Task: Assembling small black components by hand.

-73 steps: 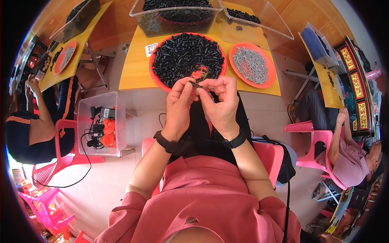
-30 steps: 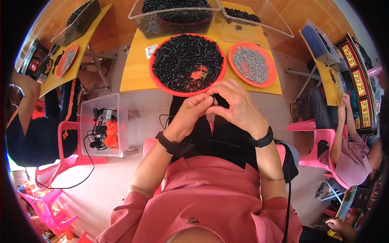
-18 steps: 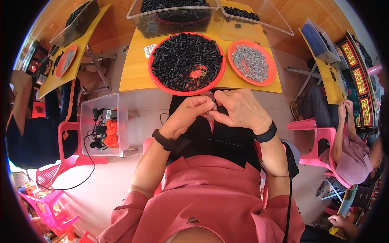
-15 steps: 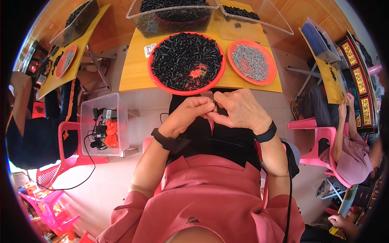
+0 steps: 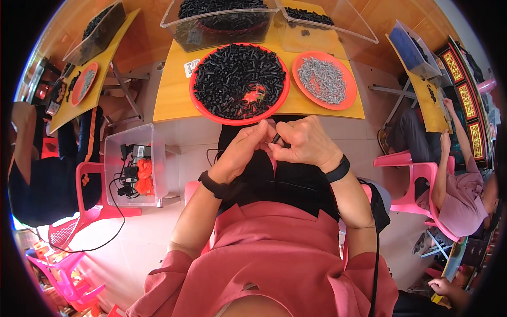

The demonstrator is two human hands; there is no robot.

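My left hand and my right hand meet over my lap, fingertips pinched together on a small black cylindrical part. Both hands are just below the near edge of the yellow table. Beyond them stands a big red tray heaped with small black parts, with a little orange piece among them. To its right a smaller red plate holds grey metal pieces.
Clear plastic bins of black parts stand at the table's far side. A clear box with cables and orange items sits on a pink chair at my left. Other people sit at the left and right on pink chairs.
My hands have come back from above the big red tray to my lap. They now hold a small black part between the fingertips.
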